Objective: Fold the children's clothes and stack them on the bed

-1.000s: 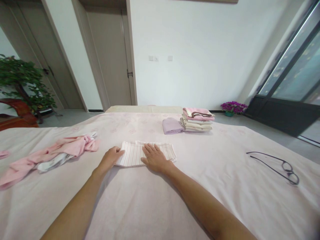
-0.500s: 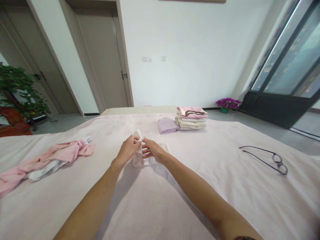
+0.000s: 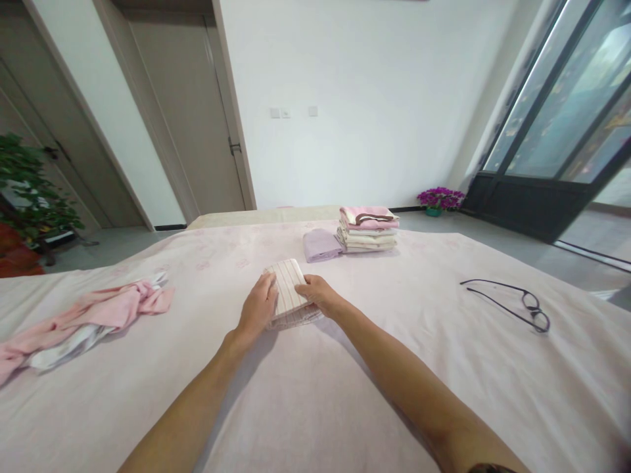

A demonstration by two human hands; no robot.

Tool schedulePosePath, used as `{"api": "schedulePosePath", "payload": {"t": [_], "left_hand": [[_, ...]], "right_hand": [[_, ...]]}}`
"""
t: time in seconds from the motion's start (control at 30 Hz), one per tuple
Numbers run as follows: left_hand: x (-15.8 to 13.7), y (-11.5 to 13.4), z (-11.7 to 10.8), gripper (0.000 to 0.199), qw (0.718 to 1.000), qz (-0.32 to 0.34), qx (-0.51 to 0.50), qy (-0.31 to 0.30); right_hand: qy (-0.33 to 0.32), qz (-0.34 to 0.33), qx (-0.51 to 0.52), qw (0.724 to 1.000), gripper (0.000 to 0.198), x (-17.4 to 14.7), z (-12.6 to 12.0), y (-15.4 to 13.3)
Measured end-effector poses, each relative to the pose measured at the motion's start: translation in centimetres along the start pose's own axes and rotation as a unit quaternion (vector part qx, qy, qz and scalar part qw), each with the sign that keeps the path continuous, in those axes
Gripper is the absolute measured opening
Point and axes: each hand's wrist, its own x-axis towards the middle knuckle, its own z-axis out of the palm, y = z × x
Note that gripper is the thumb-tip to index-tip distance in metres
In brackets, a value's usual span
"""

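Observation:
A cream cloth with thin pinkish stripes (image 3: 288,282), folded into a small rectangle, lies on the bed in front of me. What kind of garment or cloth it is, I cannot tell. My left hand (image 3: 257,302) grips its left side, fingers along the edge. On the right side, my right hand (image 3: 318,293) pinches the cloth, thumb on top and the other fingers mostly hidden. Beyond my hands sits a folded lilac cloth (image 3: 321,246). It touches a neat stack of folded clothes (image 3: 369,238), with a pink piece having a brown band on top.
Crumpled pink and white clothing (image 3: 108,312) lies at the left of the pink sheet (image 3: 305,407). Black-framed eyeglasses (image 3: 513,303) rest unfolded on the right. Past the bed are a purple-flowered pot (image 3: 438,200), a leafy plant (image 3: 29,197) and a door (image 3: 182,105).
The striped cloth's raised left part has been folded over to the right, forming a flat rectangle. My right hand has closed on its right side. The view has turned slightly right.

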Motion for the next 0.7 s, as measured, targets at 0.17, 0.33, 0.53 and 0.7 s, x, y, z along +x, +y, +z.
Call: {"api": "schedulePosePath", "payload": {"t": [0.17, 0.33, 0.53, 0.7], "left_hand": [[-0.4, -0.6, 2.5, 0.051, 0.994, 0.064, 0.071, -0.053], [-1.3, -0.3, 3.1, 0.059, 0.981, 0.105, 0.127, -0.101], [-1.9, 0.0, 3.2, 0.058, 0.972, 0.130, 0.168, -0.104], [-2.2, 0.5, 3.5, 0.056, 0.966, 0.146, 0.190, -0.099]], "right_hand": [[0.033, -0.038, -0.112, 0.992, 0.027, 0.1, -1.4, 0.7], [0.040, -0.045, -0.210, 0.976, 0.035, 0.2, -2.7, 1.4], [0.047, -0.050, -0.355, 0.932, 0.044, -0.2, -3.5, 0.6], [0.064, -0.034, -0.460, 0.885, 0.046, -0.7, -4.2, -0.2]]}}
